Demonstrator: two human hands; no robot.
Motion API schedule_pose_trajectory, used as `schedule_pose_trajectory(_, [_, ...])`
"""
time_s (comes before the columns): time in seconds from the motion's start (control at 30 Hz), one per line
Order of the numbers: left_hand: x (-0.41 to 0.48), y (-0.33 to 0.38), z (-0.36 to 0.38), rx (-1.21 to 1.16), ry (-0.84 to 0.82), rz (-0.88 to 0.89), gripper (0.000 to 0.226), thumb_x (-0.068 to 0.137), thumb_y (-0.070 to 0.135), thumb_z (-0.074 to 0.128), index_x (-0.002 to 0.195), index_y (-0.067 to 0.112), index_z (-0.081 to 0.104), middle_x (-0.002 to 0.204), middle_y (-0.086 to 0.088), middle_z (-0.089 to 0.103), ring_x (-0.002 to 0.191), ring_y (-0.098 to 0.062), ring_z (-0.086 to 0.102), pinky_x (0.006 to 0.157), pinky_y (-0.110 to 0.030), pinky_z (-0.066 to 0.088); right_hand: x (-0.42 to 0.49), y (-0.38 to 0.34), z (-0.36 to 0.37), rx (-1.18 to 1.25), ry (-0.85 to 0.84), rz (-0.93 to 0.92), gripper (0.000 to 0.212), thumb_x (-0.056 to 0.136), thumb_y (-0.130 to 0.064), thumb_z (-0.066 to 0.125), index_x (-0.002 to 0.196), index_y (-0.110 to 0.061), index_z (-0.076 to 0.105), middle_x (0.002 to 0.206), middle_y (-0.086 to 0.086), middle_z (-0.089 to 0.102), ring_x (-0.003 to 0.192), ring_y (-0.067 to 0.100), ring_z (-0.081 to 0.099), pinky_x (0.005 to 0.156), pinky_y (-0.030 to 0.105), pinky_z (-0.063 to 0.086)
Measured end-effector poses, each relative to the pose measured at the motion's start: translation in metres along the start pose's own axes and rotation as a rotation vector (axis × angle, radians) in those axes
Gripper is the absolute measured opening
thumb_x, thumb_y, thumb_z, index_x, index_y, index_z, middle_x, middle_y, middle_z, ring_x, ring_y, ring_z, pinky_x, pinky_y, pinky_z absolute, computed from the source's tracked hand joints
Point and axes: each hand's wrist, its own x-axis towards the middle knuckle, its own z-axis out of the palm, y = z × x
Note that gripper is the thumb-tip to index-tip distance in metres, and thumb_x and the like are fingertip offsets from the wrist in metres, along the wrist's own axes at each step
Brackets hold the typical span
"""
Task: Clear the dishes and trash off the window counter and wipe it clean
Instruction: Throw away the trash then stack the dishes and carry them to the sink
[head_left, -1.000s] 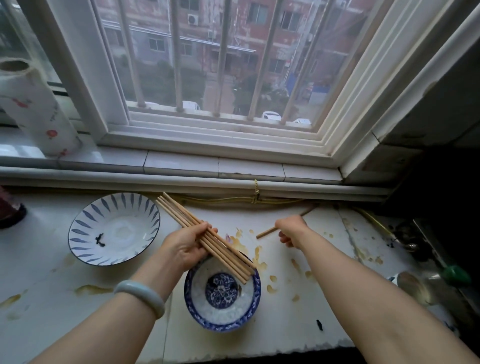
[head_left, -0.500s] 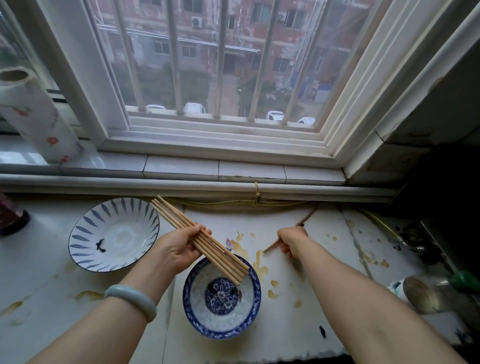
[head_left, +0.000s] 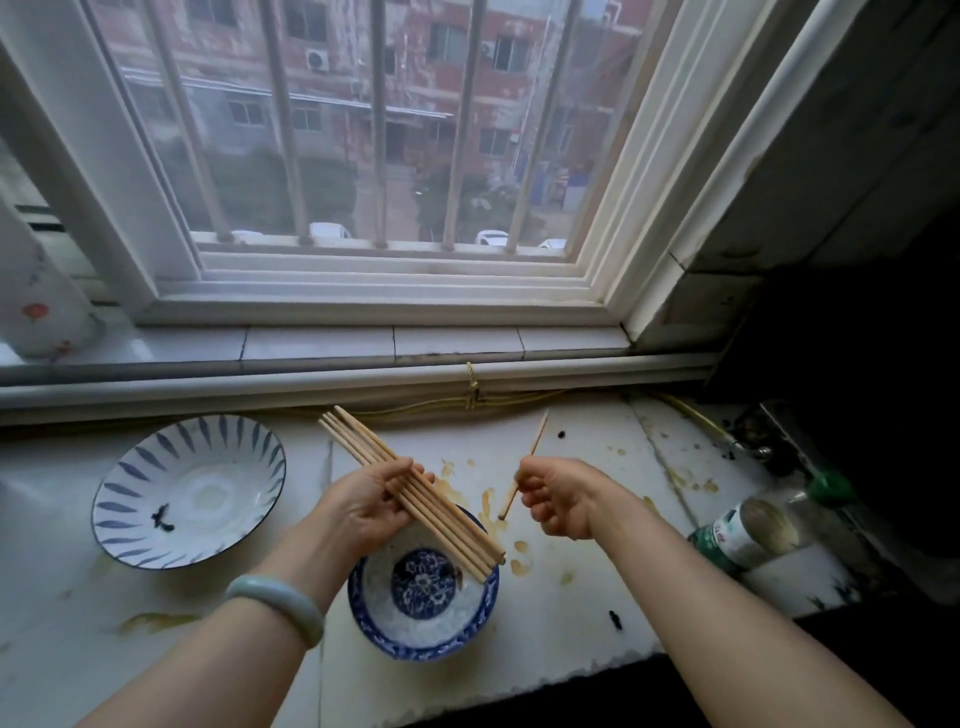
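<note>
Left hand: chopstick bundle; right hand: single chopstick; bowl near counter edge.

Left hand: palm up, fingers curled round a bundle of pale wooden chopsticks.
Right hand: pinches one thin wooden chopstick.
</note>
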Motion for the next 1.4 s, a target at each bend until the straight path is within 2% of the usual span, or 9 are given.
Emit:
schedule_pose_trajectory(0.13, [-0.005, -0.002, -0.003, -0.014, -0.018, -0.029, 0.039, 0.092, 0.005, 0.057, 0.129, -0.006, 0.05, 0.128, -0.023, 0.057, 0.112, -0.033, 0.061, 0.071, -0.044, 0.053, -0.028, 0.002, 0.014, -0.153, -0.131, -0.011, 0.026, 0.08, -0.015, 0.057, 0.059, -0.022, 0.044, 0.053, -0.005, 0.039, 0.045, 0.008, 0.029, 0.045, 0.019, 0.018])
schedule_pose_trajectory(0.37, [-0.021, -0.007, -0.014, 0.006, -0.066, -0.002, 0.029, 0.09, 0.008, 0.06, 0.114, -0.008, 0.056, 0.084, -0.018, 0.065, 0.091, -0.03, 0.065, 0.084, -0.044, 0.052, -0.057, -0.008, 0.051, -0.678, -0.222, -0.242, 0.011, 0.079, -0.017, 0.062, 0.084, -0.008, 0.059, 0.063, 0.001, 0.052, 0.047, 0.011, 0.037, 0.045, 0.023, 0.028])
schedule_pose_trajectory(0.57, [-0.037, -0.002, -0.03, 0.016, -0.072, 0.01, 0.03, 0.087, 0.014, 0.067, 0.108, -0.006, 0.061, 0.092, -0.019, 0.066, 0.089, -0.03, 0.065, 0.071, -0.043, 0.057, -0.051, -0.013, 0.099, -1.023, -0.295, -0.414, 0.022, 0.082, -0.026, 0.062, 0.093, -0.008, 0.067, 0.081, 0.012, 0.065, 0.063, 0.014, 0.056, 0.057, 0.025, 0.049])
schedule_pose_trajectory(0.7, [-0.041, 0.004, -0.044, -0.021, -0.024, 0.067, 0.016, 0.093, 0.015, 0.059, 0.082, 0.004, 0.059, 0.07, -0.008, 0.057, 0.069, -0.019, 0.058, 0.057, -0.033, 0.056, -0.049, -0.016, 0.123, -1.012, -0.342, -0.494, 0.019, 0.085, -0.03, 0.063, 0.096, -0.014, 0.066, 0.087, 0.007, 0.069, 0.07, 0.017, 0.064, 0.065, 0.029, 0.054])
schedule_pose_trajectory(0.83, [-0.04, 0.014, -0.057, -0.085, 0.095, 0.166, 0.027, 0.099, 0.018, 0.051, 0.075, 0.007, 0.051, 0.059, -0.004, 0.046, 0.048, -0.013, 0.049, 0.049, -0.027, 0.053, -0.036, -0.02, 0.121, -0.958, -0.19, -0.553, 0.019, 0.091, -0.035, 0.058, 0.093, -0.016, 0.062, 0.08, 0.001, 0.064, 0.064, 0.012, 0.056, 0.056, 0.024, 0.046])
schedule_pose_trajectory(0.93, [-0.043, 0.022, -0.066, -0.145, 0.091, 0.195, 0.022, 0.1, 0.019, 0.049, 0.083, 0.006, 0.05, 0.061, -0.003, 0.047, 0.04, -0.01, 0.045, 0.045, -0.022, 0.05, -0.008, -0.018, 0.104, -1.162, 0.089, -0.636, 0.019, 0.092, -0.035, 0.053, 0.094, -0.017, 0.058, 0.089, 0.001, 0.063, 0.078, 0.016, 0.059, 0.069, 0.034, 0.052])
schedule_pose_trajectory(1.07, [-0.046, 0.027, -0.074, -0.163, 0.089, 0.227, 0.014, 0.1, 0.02, 0.048, 0.094, 0.008, 0.051, 0.061, -0.001, 0.05, 0.039, -0.007, 0.044, 0.039, -0.016, 0.046, 0.014, -0.008, 0.083, -1.366, 0.106, -0.485, 0.033, 0.091, -0.04, 0.053, 0.113, -0.014, 0.054, 0.108, 0.006, 0.06, 0.09, 0.02, 0.058, 0.076, 0.035, 0.051])
schedule_pose_trajectory(1.2, [-0.045, 0.026, -0.08, -0.094, 0.136, 0.26, 0.017, 0.098, 0.024, 0.053, 0.089, 0.009, 0.053, 0.061, 0.0, 0.049, 0.04, -0.006, 0.042, 0.036, -0.015, 0.041, 0.022, 0.001, 0.078, -1.317, -0.026, -0.354, 0.025, 0.091, -0.027, 0.053, 0.107, -0.009, 0.06, 0.087, 0.005, 0.058, 0.064, 0.015, 0.05, 0.051, 0.025, 0.038])
schedule_pose_trajectory(1.4, [-0.05, 0.03, -0.089, 0.027, 0.212, 0.369, 0.016, 0.091, 0.019, 0.065, 0.089, 0.01, 0.052, 0.057, 0.002, 0.045, 0.041, -0.007, 0.038, 0.034, -0.016, 0.037, 0.031, -0.008, 0.063, -1.133, -0.088, -0.264, 0.019, 0.089, -0.019, 0.059, 0.095, -0.005, 0.068, 0.07, 0.008, 0.053, 0.051, 0.015, 0.039, 0.043, 0.026, 0.029])
